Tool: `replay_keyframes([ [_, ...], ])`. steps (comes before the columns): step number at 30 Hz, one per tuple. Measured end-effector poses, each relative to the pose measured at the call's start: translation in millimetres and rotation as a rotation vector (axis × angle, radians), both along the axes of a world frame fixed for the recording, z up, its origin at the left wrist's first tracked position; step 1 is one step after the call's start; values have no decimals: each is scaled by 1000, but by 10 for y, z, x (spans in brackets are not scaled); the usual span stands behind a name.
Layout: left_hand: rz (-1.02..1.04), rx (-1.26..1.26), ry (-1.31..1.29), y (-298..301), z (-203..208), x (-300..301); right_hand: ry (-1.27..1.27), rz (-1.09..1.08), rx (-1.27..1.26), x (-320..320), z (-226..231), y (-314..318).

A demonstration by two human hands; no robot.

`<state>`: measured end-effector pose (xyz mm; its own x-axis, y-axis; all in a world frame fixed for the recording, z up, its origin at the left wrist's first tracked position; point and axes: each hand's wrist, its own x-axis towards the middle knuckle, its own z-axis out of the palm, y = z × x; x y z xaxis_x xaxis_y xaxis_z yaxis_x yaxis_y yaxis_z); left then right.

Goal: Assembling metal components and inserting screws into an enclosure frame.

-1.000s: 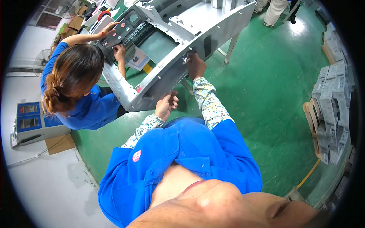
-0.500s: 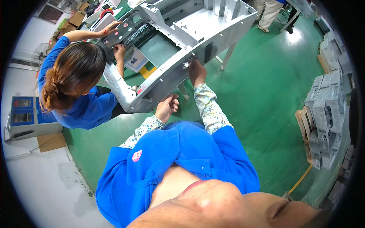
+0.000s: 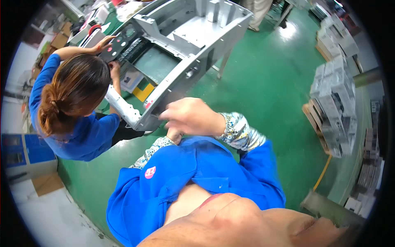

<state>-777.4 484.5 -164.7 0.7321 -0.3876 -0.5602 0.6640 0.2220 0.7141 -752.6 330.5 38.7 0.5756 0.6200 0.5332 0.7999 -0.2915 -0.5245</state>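
My right hand [image 3: 195,117] is in front of my chest, slightly blurred, its fingers bent and drawn together; whatever may be between them cannot be made out. Just below its fingertips, my left hand [image 3: 174,135] looks closed, largely hidden behind the right one, and its contents do not show. Beyond both hands stands a large grey metal housing [image 3: 168,87] with an open rectangular bay and raised ribs. Its near side wall is closest to my hands, and the right hand's fingers overlap its lower edge in the picture.
A co-worker [image 3: 76,94] in blue leans over the housing's left end, both hands at a dark panel [image 3: 119,45] with round holes. Grey boxy parts [image 3: 333,94] are stacked on a wooden pallet [image 3: 317,125] at the right. Another person's legs [image 3: 257,14] show at the back.
My right hand has left the housing's side wall and come back toward my left hand, now covering much of it. The housing and co-worker appear shifted left in the picture.
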Motion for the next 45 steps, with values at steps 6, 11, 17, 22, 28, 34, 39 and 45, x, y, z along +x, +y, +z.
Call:
replay_keyframes([
  [6,-100,-6,-79,44,-172,-167,-363,469,-259,-482,1445,851],
  [11,-135,6,-152,57,-248,-225,-387,224,-316,-721,1527,716],
  [17,-105,7,-189,77,-425,-238,-276,17,-401,-674,1366,446],
  [22,-95,-18,-67,-287,-227,-198,-411,-78,-477,-660,1441,183],
  [28,-199,-226,43,-943,378,24,-324,-172,-245,-533,1108,-523],
  [34,-391,-190,-210,-2218,308,178,119,-145,-468,-435,658,-1809],
  [39,-429,-182,-300,-2891,261,457,105,-118,-274,-139,425,-2402],
  [45,-483,-172,-368,-3565,142,1007,219,-98,-248,512,222,-2995],
])
